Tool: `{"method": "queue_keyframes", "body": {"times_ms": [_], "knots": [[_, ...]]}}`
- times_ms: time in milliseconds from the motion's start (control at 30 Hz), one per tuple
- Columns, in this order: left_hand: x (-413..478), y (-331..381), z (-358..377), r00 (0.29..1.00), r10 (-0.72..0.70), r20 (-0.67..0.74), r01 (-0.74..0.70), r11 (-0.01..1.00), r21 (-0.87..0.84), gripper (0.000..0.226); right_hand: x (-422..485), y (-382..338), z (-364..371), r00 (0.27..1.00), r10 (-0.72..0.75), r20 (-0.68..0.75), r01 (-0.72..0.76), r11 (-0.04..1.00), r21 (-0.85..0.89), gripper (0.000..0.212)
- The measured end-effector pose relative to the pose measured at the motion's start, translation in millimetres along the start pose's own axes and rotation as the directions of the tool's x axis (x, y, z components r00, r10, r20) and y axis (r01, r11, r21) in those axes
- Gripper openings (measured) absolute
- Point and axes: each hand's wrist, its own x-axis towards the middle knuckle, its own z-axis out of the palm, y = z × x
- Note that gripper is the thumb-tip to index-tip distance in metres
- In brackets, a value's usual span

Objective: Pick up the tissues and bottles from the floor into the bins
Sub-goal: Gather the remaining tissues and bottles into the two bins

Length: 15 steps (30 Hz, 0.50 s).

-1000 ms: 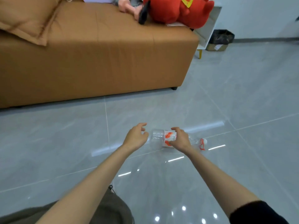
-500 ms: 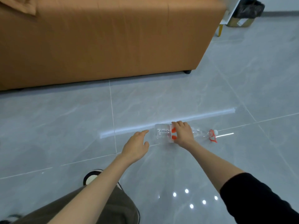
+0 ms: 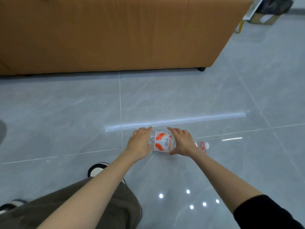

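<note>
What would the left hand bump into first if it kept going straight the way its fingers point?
Probably nothing soon: the left hand points past the clear plastic bottle with the orange-and-white label over bare grey floor tiles, toward the orange-brown sofa.

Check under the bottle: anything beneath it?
The bottle lies on its side on bare grey floor. Left hand covers its base, right hand its shoulder; underneath there is hidden.

A long orange sofa [image 3: 115,33] stands beyond the hands on grey floor tiles [image 3: 181,96]; a cardboard box [image 3: 264,18] sits far right.
</note>
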Motion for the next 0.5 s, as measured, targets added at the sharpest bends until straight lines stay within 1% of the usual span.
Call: {"method": "queue_keyframes", "body": {"times_ms": [33,100,233,333,433,500], "knots": [[0,0,2,1.000,-0.003,0.008,0.003,1.000,0.004,0.070,-2,2,2,0.999,0.024,0.024,-0.023,0.999,-0.028,0.111],[0,1,4,1.000,0.006,0.022,-0.007,1.000,0.027,0.071,-6,2,7,0.999,0.049,0.017,-0.048,0.997,-0.068,0.107],[-2,4,2,0.999,0.019,0.029,-0.021,0.997,0.073,0.075,-11,-9,11,0.999,0.032,-0.030,-0.035,0.995,-0.089,0.097],[-2,5,-5,1.000,0.027,0.004,-0.027,0.992,0.120,0.080,-13,-20,0,0.991,0.005,-0.135,-0.015,0.998,-0.068,0.092],[-5,6,-20,0.997,0.042,-0.060,-0.026,0.970,0.243,0.084,-13,-33,-29,0.968,-0.063,-0.242,0.042,0.995,-0.089,0.086],[-7,7,-38,0.990,0.088,-0.106,-0.046,0.937,0.347,0.088,-14,-44,-52,0.947,-0.125,-0.295,0.096,0.989,-0.112,0.086]]}}
